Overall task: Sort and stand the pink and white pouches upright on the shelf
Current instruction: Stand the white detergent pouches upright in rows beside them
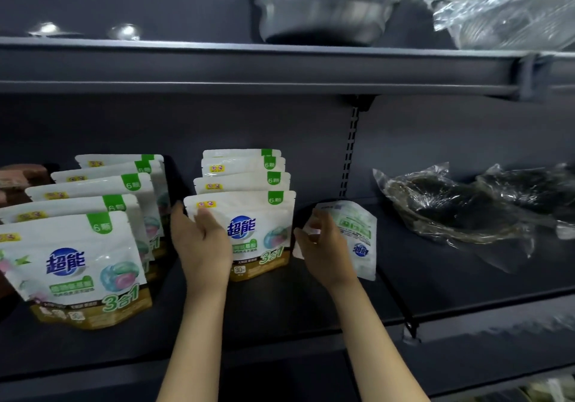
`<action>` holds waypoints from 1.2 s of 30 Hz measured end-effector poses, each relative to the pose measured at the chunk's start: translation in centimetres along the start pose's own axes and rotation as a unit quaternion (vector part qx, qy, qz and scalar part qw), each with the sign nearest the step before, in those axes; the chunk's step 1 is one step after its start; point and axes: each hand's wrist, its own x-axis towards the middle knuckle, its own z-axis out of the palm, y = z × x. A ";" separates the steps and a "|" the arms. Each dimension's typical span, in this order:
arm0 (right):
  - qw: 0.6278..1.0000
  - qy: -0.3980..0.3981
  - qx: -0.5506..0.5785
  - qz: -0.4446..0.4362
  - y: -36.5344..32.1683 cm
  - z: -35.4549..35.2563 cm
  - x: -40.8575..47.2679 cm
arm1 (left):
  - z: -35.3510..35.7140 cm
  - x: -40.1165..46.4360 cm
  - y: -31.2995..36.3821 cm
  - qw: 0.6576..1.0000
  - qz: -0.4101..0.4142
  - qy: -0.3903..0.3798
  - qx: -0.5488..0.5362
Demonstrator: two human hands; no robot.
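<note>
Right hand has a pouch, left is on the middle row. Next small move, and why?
Probably turn the loose white pouch in the right hand front-out and stand it before the middle row's front pouch. It looks rotated, logo reading wrong way, while the left hand rests on that row's front pouch.

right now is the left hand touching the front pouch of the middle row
Touching. The head view shows the left hand lying across the left edge of the front pouch, no gap.
</note>
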 end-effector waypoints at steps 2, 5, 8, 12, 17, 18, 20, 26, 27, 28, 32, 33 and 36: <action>1.000 0.021 -0.004 0.001 0.3 -1.3 0.3 | 0.7 -0.1 0.7 0.999 0.034 0.023 -0.008; 0.999 0.033 -0.023 0.010 0.9 -3.6 0.5 | 1.2 -0.8 2.5 0.989 0.133 0.064 0.001; 0.999 0.034 -0.033 0.027 1.7 -5.7 0.6 | 1.8 -2.1 4.4 0.978 0.189 0.091 0.019; 0.997 0.026 -0.044 0.054 3.3 -7.4 0.9 | 3.0 -4.7 6.3 0.963 0.246 0.102 0.024; 0.993 0.012 -0.039 0.115 5.8 -8.5 1.7 | 5.7 -8.2 6.7 0.957 0.283 0.044 -0.051; 0.991 0.012 -0.031 0.128 6.3 -8.7 2.0 | 6.6 -8.7 6.4 0.955 0.291 -0.007 -0.056; 0.988 0.007 -0.020 0.151 6.9 -9.1 2.4 | 8.8 -9.2 5.3 0.955 0.277 -0.107 -0.015; 0.986 -0.008 0.030 0.164 8.0 -9.5 2.5 | 14.3 -8.3 1.8 0.933 0.081 -0.288 0.199; 0.987 -0.021 0.020 0.158 7.9 -9.6 2.6 | 14.9 -7.9 1.3 0.923 0.064 -0.300 0.234; 0.987 -0.036 -0.002 0.155 7.8 -9.7 2.6 | 15.4 -7.6 0.8 0.913 0.056 -0.301 0.270; 0.986 -0.084 -0.025 0.143 7.7 -9.7 2.3 | 16.9 -7.2 -0.4 0.875 0.021 -0.303 0.378; 0.986 -0.090 -0.026 0.138 7.7 -9.6 2.2 | 17.1 -7.3 -0.5 0.868 0.003 -0.309 0.388; 0.986 -0.093 -0.011 0.137 7.7 -9.9 2.3 | 17.3 -7.6 -0.2 0.855 -0.021 -0.310 0.416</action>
